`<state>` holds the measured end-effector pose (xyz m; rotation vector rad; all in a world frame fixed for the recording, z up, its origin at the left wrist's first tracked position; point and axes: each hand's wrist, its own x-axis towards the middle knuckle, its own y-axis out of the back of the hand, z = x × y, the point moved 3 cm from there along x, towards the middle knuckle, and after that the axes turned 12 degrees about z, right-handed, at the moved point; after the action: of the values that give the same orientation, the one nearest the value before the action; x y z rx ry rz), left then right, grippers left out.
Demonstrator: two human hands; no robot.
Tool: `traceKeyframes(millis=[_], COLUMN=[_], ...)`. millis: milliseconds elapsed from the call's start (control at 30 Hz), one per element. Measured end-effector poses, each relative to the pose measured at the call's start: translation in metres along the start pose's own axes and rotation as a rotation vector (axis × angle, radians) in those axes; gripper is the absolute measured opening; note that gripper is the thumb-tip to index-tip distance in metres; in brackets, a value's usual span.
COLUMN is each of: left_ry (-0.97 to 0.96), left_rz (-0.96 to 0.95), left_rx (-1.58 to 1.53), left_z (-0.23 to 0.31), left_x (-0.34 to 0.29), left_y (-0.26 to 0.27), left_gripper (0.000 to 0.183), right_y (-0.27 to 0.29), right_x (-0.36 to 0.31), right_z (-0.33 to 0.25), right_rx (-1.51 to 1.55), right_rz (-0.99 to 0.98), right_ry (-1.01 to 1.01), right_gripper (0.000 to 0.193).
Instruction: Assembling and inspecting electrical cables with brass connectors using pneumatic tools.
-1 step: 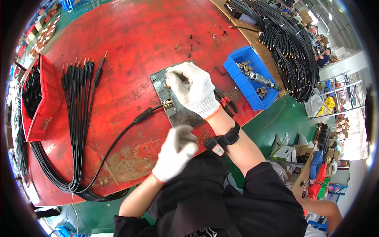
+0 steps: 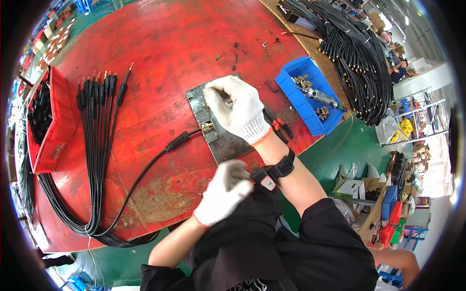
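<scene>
One black cable lies on the near half of the red table, left of our right hand. Its thick-sleeved end points right and slightly far, reaching brass-coloured hardware by the left edge of a dark metal plate. Long axis: straight along the sleeve, then we trace a curve back, near and left, to a tied cable bundle, whose sleeved ends point far.

Right hand: over the plate, fingers curled round toward the thumb, narrow; whether they grip anything we cannot tell. Left hand: at the near table edge, fingers loosely bent, thumb apart from them.

Right of the plate we note red-handled pliers, handles pointing right and near. Farther right, a blue bin holds a grey tool and small brass-coloured pieces. Left of the bundle, a red bin.
</scene>
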<state>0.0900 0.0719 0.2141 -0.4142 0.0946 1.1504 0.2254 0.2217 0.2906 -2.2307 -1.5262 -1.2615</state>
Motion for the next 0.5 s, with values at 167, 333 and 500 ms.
traceKeyframes(millis=[167, 333, 500], left_ry=[0.268, 0.225, 0.269], left_rz=[-0.075, -0.018, -0.089], left_rx=[-0.263, -0.252, -0.309], left_z=[-0.015, -0.022, -0.034], left_x=[-0.005, -0.001, 0.000], left_y=[-0.044, -0.046, -0.049], left_gripper=[0.039, 0.029, 0.033], right_y=[-0.003, -0.003, 0.005], right_x=[-0.002, -0.009, -0.015], right_z=[-0.003, -0.001, 0.001], right_rx=[-0.079, -0.015, -0.004], right_rz=[-0.017, 0.029, 0.048], right_ry=[0.099, 0.152, 0.155], right_gripper=[0.007, 0.007, 0.009])
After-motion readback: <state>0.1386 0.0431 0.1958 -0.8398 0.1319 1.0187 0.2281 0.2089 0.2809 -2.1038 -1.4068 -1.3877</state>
